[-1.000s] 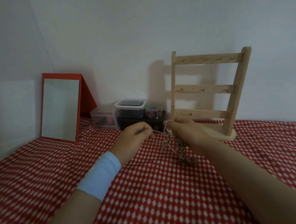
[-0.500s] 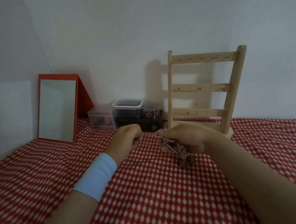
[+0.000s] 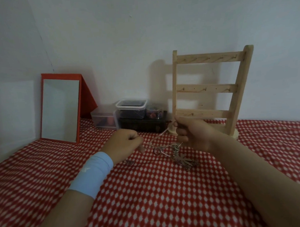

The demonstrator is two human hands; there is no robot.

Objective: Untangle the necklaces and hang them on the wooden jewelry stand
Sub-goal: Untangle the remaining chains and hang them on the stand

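Here are the necklaces [image 3: 172, 150], a knot of fine silver chain slung low between both hands. A leaf-like pendant [image 3: 185, 161] sags at five o'clock of the knot, touching or just clear of the desk [image 3: 151, 201]; I cannot tell which. This looks like light, limp, slippery stuff with links thin enough to snap under a hard tug. Best taken strand by strand close to the knot, never by the pendant.

At nine o'clock the left hand [image 3: 124, 143] has its fingers curled, pinching one strand that runs taut up toward the other hand. At two o'clock the right hand [image 3: 192, 133] holds the bunched upper chains in a closed grip.

The wooden jewelry stand [image 3: 209, 92] rises at twelve o'clock of that hand with all its pegs bare. Storage boxes [image 3: 131, 109] and a red mirror [image 3: 61, 108] sit off at ten.
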